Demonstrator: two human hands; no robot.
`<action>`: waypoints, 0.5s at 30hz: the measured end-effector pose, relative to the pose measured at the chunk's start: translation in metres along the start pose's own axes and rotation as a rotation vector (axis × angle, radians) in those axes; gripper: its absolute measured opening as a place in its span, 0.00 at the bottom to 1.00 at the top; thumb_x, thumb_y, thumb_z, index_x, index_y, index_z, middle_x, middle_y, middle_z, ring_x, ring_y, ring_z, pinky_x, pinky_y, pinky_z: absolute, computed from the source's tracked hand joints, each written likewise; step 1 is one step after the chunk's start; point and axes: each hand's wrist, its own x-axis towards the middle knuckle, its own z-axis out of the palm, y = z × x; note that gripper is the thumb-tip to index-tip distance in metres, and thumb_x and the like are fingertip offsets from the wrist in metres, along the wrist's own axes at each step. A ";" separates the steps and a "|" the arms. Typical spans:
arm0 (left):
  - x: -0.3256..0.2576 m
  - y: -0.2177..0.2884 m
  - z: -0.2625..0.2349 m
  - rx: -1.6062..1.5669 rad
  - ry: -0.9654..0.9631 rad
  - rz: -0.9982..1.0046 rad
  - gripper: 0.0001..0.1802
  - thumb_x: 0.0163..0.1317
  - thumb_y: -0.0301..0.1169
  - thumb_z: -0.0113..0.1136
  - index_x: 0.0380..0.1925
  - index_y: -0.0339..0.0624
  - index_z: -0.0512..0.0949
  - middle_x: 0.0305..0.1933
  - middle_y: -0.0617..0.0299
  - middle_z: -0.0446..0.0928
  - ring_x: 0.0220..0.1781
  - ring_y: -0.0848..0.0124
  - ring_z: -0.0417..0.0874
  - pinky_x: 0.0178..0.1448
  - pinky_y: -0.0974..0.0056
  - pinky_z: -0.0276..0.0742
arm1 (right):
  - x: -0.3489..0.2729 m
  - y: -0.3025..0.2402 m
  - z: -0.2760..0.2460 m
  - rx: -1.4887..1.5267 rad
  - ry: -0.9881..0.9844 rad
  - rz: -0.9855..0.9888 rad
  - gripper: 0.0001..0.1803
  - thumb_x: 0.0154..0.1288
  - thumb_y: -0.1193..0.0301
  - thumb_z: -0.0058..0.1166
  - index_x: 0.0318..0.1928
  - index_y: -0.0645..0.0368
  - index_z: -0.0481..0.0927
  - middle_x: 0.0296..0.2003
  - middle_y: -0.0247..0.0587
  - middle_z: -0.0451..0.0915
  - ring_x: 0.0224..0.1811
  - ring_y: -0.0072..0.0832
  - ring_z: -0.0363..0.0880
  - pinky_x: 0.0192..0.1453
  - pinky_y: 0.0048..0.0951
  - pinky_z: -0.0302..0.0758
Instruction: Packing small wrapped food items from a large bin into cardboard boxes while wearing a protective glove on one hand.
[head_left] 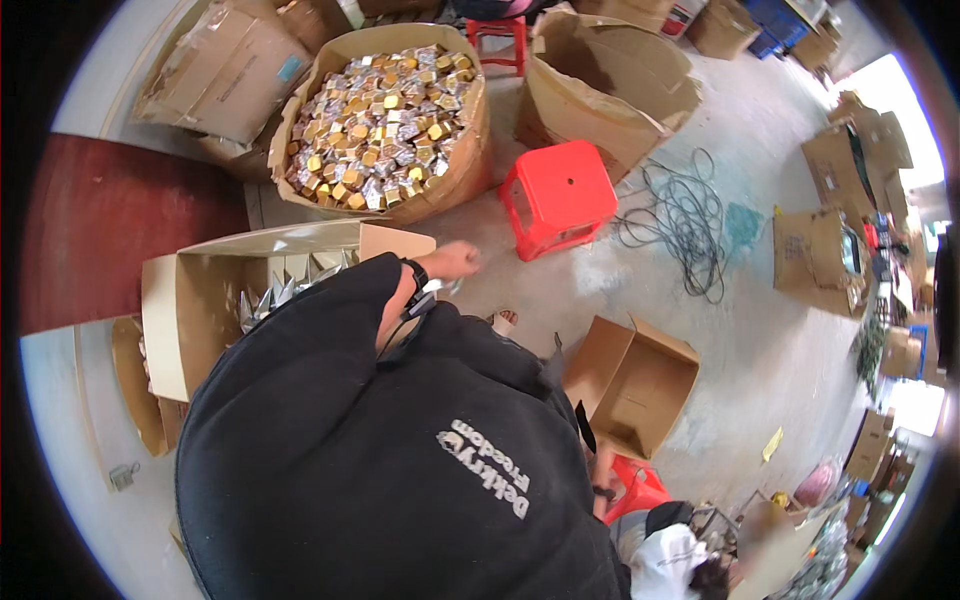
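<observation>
My left hand [457, 261], with a dark band at its wrist, is raised over the floor beside the open carton on the left. Its fingers are curled in; whether they hold something small is blurred. My right hand [603, 462] is at the near rim of an empty open cardboard box [655, 385] and seems to grip it; its fingers are partly hidden. The box is tilted with its opening upward. At my left, a long open carton [165, 320] contains several silvery pointed pieces [262, 300], partly covered by my black sleeve.
A big carton [480, 150] full of silver and gold wrapped pieces stands ahead, next to another large open carton [610, 80]. A red stool [568, 190] and coiled black cable [685, 220] are on the floor. Another person [670, 560] is at lower right.
</observation>
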 end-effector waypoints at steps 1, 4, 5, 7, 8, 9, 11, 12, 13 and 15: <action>0.014 0.044 -0.031 -0.319 0.120 -0.042 0.12 0.63 0.38 0.58 0.35 0.40 0.82 0.34 0.54 0.83 0.38 0.68 0.82 0.43 0.59 0.76 | 0.015 -0.038 -0.079 -0.153 0.277 0.434 0.14 0.71 0.65 0.50 0.47 0.62 0.81 0.37 0.45 0.84 0.40 0.38 0.82 0.45 0.41 0.78; 0.025 0.139 -0.120 -0.890 0.430 0.040 0.07 0.70 0.30 0.56 0.39 0.38 0.80 0.34 0.70 0.77 0.33 0.81 0.70 0.42 0.72 0.69 | 0.114 -0.195 -0.252 0.421 0.573 0.277 0.17 0.72 0.60 0.51 0.40 0.63 0.80 0.26 0.36 0.77 0.30 0.23 0.74 0.32 0.29 0.71; 0.013 0.171 -0.143 -1.221 0.429 0.001 0.06 0.70 0.29 0.56 0.38 0.39 0.79 0.31 0.72 0.74 0.32 0.82 0.69 0.40 0.74 0.68 | 0.148 -0.228 -0.288 0.387 0.471 0.166 0.17 0.72 0.60 0.51 0.41 0.63 0.81 0.29 0.35 0.77 0.32 0.21 0.72 0.36 0.26 0.71; -0.003 0.198 -0.170 -1.347 0.448 0.101 0.06 0.71 0.30 0.55 0.39 0.40 0.79 0.27 0.72 0.70 0.29 0.81 0.67 0.37 0.74 0.66 | 0.205 -0.317 -0.332 0.558 0.279 -0.078 0.16 0.74 0.63 0.49 0.48 0.65 0.79 0.38 0.35 0.81 0.38 0.21 0.76 0.43 0.26 0.73; -0.007 0.200 -0.171 -1.399 0.466 0.120 0.07 0.72 0.31 0.55 0.39 0.39 0.78 0.26 0.72 0.69 0.29 0.81 0.67 0.36 0.74 0.65 | 0.231 -0.348 -0.344 0.683 0.130 -0.138 0.18 0.75 0.65 0.48 0.55 0.66 0.77 0.42 0.37 0.81 0.42 0.23 0.78 0.45 0.26 0.74; -0.008 0.200 -0.172 -1.442 0.485 0.143 0.08 0.72 0.32 0.54 0.39 0.39 0.78 0.24 0.72 0.68 0.28 0.81 0.66 0.35 0.73 0.64 | 0.248 -0.393 -0.351 0.794 0.026 -0.231 0.19 0.73 0.65 0.51 0.56 0.65 0.75 0.43 0.37 0.81 0.45 0.25 0.78 0.49 0.29 0.74; -0.016 0.197 -0.172 -1.535 0.570 0.055 0.08 0.73 0.34 0.54 0.42 0.40 0.76 0.24 0.72 0.66 0.27 0.80 0.66 0.32 0.72 0.63 | 0.285 -0.474 -0.348 0.954 -0.218 -0.372 0.21 0.71 0.65 0.56 0.58 0.64 0.74 0.45 0.38 0.80 0.47 0.26 0.79 0.53 0.30 0.75; -0.015 0.194 -0.171 -1.621 0.584 0.055 0.09 0.73 0.34 0.54 0.42 0.40 0.75 0.25 0.72 0.66 0.27 0.80 0.66 0.32 0.72 0.63 | 0.301 -0.499 -0.346 1.005 -0.338 -0.405 0.21 0.70 0.65 0.58 0.57 0.64 0.74 0.45 0.38 0.81 0.47 0.25 0.79 0.53 0.28 0.75; -0.017 0.188 -0.171 -1.702 0.600 0.047 0.09 0.73 0.35 0.54 0.43 0.40 0.74 0.26 0.72 0.66 0.28 0.80 0.66 0.31 0.72 0.63 | 0.314 -0.518 -0.345 1.011 -0.360 -0.406 0.21 0.70 0.65 0.58 0.57 0.64 0.74 0.45 0.38 0.81 0.47 0.25 0.79 0.53 0.28 0.75; -0.017 0.171 -0.173 -1.743 0.631 -0.001 0.10 0.72 0.34 0.55 0.46 0.41 0.74 0.29 0.71 0.68 0.30 0.79 0.68 0.33 0.73 0.65 | 0.336 -0.544 -0.345 0.620 -0.604 -0.398 0.18 0.69 0.67 0.58 0.55 0.65 0.77 0.44 0.35 0.81 0.46 0.21 0.78 0.52 0.25 0.74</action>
